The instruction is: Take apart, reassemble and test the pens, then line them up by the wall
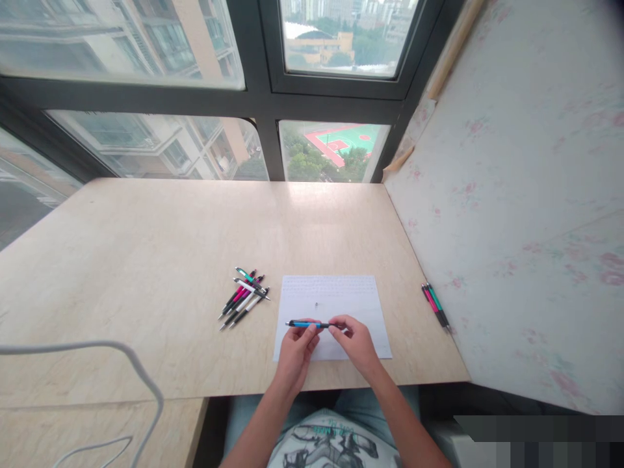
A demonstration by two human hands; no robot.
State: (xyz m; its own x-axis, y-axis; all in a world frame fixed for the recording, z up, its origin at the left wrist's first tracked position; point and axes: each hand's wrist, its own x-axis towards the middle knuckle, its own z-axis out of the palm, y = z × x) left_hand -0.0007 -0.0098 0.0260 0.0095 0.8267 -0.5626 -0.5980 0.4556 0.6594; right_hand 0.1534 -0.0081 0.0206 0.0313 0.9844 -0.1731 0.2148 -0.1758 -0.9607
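Head view: pale desk (146,247) below window (341,39), left hand (295,354), right hand (358,344) tight on blue pen (305,324).

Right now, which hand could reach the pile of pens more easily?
Probably the left hand: the pile of pens lies on its side of the paper. The right hand would have to cross over. Both pinch the blue pen.
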